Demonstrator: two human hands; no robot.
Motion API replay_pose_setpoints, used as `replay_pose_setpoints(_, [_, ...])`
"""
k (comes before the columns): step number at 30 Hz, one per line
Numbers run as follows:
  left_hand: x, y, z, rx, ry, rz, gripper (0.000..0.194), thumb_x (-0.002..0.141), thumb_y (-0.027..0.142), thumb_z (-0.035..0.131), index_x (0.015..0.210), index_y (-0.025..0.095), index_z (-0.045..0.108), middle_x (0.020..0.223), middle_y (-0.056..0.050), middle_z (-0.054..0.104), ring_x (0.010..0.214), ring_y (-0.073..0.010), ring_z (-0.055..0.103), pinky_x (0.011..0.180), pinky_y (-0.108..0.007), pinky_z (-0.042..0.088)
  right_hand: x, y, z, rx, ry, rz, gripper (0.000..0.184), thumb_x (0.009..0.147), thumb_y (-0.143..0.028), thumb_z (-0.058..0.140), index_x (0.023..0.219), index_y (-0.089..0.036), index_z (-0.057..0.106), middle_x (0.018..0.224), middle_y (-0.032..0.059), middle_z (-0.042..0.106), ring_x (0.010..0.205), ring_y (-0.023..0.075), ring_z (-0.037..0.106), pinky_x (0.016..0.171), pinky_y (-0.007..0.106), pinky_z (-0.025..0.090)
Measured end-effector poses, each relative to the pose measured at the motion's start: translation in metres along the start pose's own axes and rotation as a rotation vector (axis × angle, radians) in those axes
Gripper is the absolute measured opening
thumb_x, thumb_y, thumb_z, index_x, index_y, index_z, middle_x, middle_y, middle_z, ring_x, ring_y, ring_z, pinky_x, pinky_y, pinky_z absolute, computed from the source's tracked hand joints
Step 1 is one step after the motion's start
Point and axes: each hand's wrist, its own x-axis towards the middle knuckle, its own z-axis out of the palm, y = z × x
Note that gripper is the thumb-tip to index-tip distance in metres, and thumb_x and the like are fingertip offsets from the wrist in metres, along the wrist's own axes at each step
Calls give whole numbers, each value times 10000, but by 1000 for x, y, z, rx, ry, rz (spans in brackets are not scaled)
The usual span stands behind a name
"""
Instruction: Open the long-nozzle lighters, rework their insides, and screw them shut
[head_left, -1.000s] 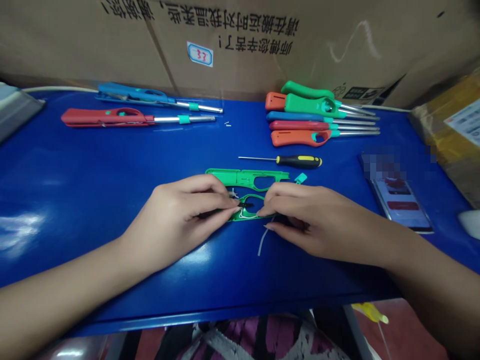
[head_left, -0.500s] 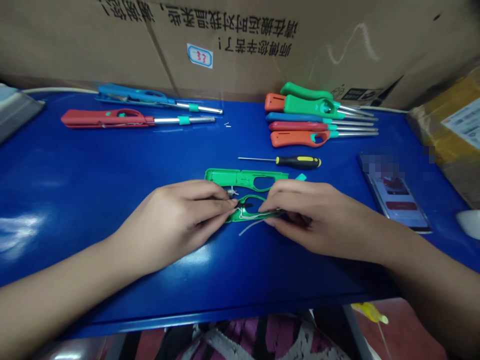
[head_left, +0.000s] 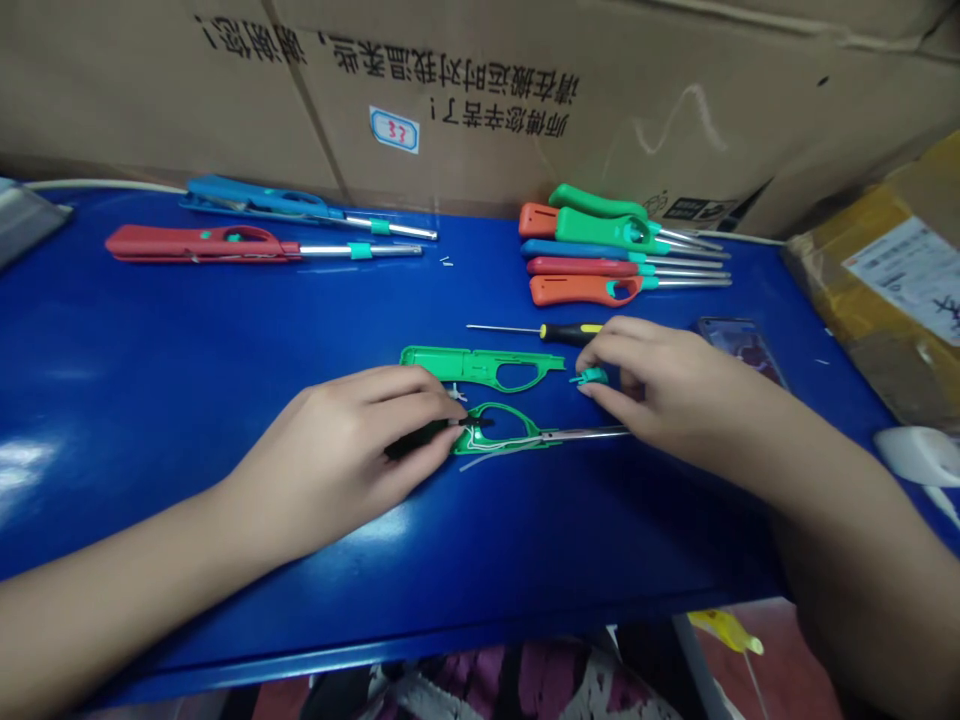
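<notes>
My left hand is closed on the handle end of an opened green lighter half, which has a metal tube, a white wire and a black part inside its trigger loop. In my right hand, thumb and fingers pinch a small teal trigger above the blue table. The other green casing half lies hollow side up just beyond my left fingers. A small metal piece sits between the two halves, partly hidden by the left fingertips.
Behind my right fingertips lies a screwdriver. Several long-necked lighters are stacked at the back right. A red lighter and a blue one rest back left, near tiny screws. A phone is partly behind my right hand.
My right hand has left the green lighter half and moved right, picking up the teal trigger from the table. The metal tube is now uncovered. My left hand stays on the handle.
</notes>
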Motion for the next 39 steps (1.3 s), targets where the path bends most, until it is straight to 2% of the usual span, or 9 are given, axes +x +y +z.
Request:
replay_pose_setpoints(3, [0, 0, 1, -5, -27, -8, 196, 1048, 235, 595, 1104, 175, 772, 1057, -56, 765, 963, -202, 748, 819, -324, 617, 2, -7, -3, 93, 76, -29, 54, 932, -193, 608, 938, -187, 661, 918, 47, 665, 705, 157, 604, 657, 316, 475])
replay_pose_setpoints(6, [0, 2, 0, -43, -42, -36, 197, 1057, 233, 581, 1096, 181, 767, 1075, -55, 749, 972, -196, 737, 802, -310, 600, 4, -21, -5, 383, 124, 57, 54, 914, -241, 679, 927, -200, 646, 809, 6, 655, 631, 131, 609, 563, 278, 471])
replay_pose_setpoints(9, [0, 3, -1, -104, -24, -89, 154, 1043, 217, 606, 1056, 184, 756, 1064, -41, 732, 955, -167, 722, 799, -280, 571, 6, -38, -1, 786, 34, 189, 132, 928, -315, 708, 991, -220, 642, 737, -24, 635, 598, 137, 645, 500, 259, 503])
replay_pose_setpoints(14, [2, 4, 0, -161, -14, -132, 115, 1036, 210, 628, 1019, 196, 741, 1020, -13, 718, 906, -132, 696, 782, -251, 538, 11, -49, 11, 1215, -90, 252, 166, 890, -232, 745, 958, -209, 595, 886, -4, 632, 801, 157, 721, 634, 270, 622])
replay_pose_setpoints(17, [2, 4, 0, -149, -11, -120, 119, 1045, 212, 623, 1030, 190, 739, 1017, -14, 716, 914, -135, 691, 802, -257, 540, 14, -46, 13, 1221, -60, 226, 193, 862, -228, 792, 913, -200, 608, 945, 10, 634, 846, 141, 675, 622, 232, 580])
replay_pose_setpoints(23, [-1, 3, 1, -94, 11, -76, 214, 1065, 235, 594, 1188, 156, 751, 1037, -47, 708, 879, -151, 698, 780, -282, 560, 16, -43, 9, 1160, 20, 229, 239, 825, -270, 870, 910, -171, 670, 853, -6, 644, 654, 62, 543, 502, 172, 455])
replay_pose_setpoints(26, [-1, 2, 1, -71, 0, -51, 241, 1078, 237, 561, 1186, 157, 760, 1032, -54, 702, 854, -156, 697, 748, -284, 561, 16, -45, 10, 1273, -6, 228, 268, 840, -273, 859, 1003, -181, 667, 921, -8, 652, 645, 63, 569, 483, 172, 517])
replay_pose_setpoints(30, [0, 2, -1, -48, -6, -24, 235, 1077, 226, 553, 1158, 158, 763, 1032, -58, 705, 877, -164, 703, 757, -282, 562, 16, -47, 12, 1350, -116, 254, 184, 953, -238, 726, 1114, -183, 658, 852, -17, 660, 694, 91, 661, 614, 213, 630])
replay_pose_setpoints(39, [-1, 4, -2, -44, -7, -41, 230, 1033, 212, 624, 1208, 152, 761, 1035, -56, 703, 855, -150, 703, 764, -275, 561, 15, -45, 5, 1393, -160, 359, 293, 963, -342, 740, 1222, -208, 704, 865, 6, 742, 755, 130, 737, 773, 307, 668])
